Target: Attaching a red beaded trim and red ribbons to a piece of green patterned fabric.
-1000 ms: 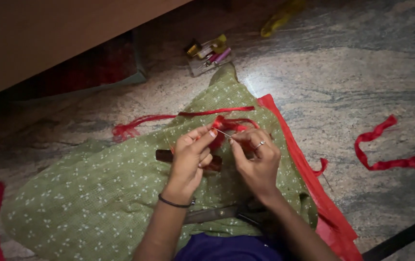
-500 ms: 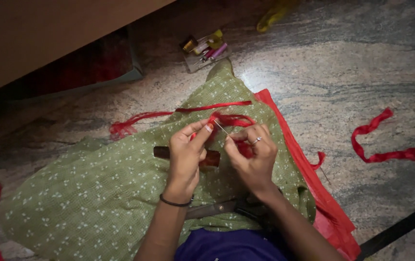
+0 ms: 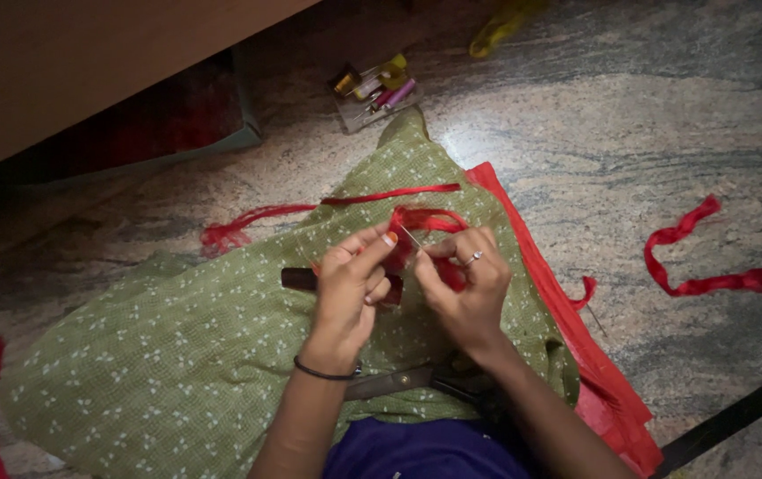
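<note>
I'm pinching a thin needle [image 3: 409,235] between my left hand [image 3: 350,293] and right hand [image 3: 462,288], both clamped on it and the red ribbon [image 3: 425,222], hands sitting slightly lower on the green cloth [image 3: 177,355] than a second ago. Scissors [image 3: 416,380] are lying just below my hands; a thread box [image 3: 372,89] is lying beyond the cloth.

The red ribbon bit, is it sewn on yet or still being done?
Done: red strips already cut, like the red strip on the floor. In hand: left hand and right hand pinch a needle at the red ribbon on the green cloth. Left: the ribbon lies loose, so it looks unfinished.
</note>
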